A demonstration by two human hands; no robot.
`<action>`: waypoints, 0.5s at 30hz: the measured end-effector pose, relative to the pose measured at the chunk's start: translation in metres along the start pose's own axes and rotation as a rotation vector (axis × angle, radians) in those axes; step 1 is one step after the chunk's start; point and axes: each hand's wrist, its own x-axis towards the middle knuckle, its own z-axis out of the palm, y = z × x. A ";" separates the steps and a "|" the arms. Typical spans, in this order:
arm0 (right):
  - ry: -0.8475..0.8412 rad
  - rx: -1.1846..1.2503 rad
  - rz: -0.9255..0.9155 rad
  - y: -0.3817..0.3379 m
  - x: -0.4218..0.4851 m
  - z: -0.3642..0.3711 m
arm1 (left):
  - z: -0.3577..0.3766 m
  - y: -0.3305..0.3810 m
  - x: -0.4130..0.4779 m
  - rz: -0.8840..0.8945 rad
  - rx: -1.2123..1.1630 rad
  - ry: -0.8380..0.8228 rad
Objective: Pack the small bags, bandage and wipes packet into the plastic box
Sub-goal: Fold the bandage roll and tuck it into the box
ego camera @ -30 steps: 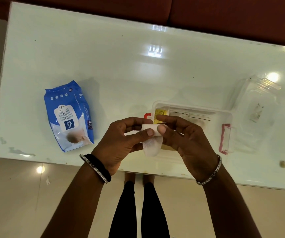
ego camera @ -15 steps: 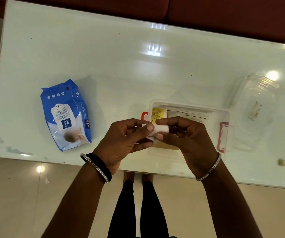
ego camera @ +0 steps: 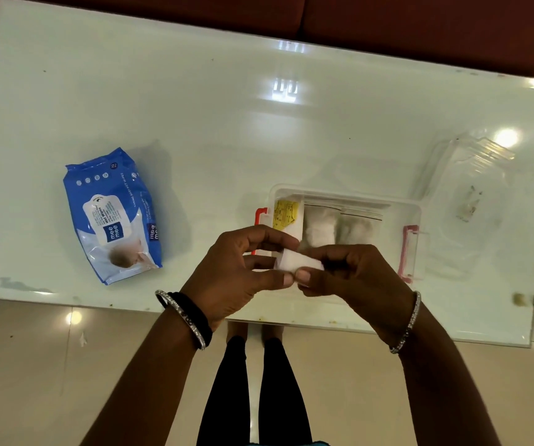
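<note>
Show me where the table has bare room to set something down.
Bare: the whole far half of the table, and the stretch between wipes packet and plastic box. Crowded: the box itself and the lid at right.

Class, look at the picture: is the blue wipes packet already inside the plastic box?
No: the wipes packet lies on the table, well apart from the plastic box, while both hands hold the bandage.

A white glossy table [ego camera: 194,107] fills most of the view, catching bright light reflections [ego camera: 285,90] near its far middle. A clear plastic lid [ego camera: 462,201] lies on it at the right. Beyond the far edge runs a dark red sofa [ego camera: 420,24]. Beige tiled floor [ego camera: 49,381] lies nearest.
</note>
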 end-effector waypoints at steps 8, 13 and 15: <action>0.520 -0.056 -0.004 0.015 -0.017 -0.049 | 0.011 -0.013 0.006 0.140 0.342 0.375; 0.727 -0.343 0.191 0.029 -0.010 -0.050 | 0.012 -0.026 0.007 0.211 0.662 0.480; 0.771 -0.580 0.227 0.035 -0.004 -0.042 | 0.012 -0.030 0.008 0.215 0.623 0.450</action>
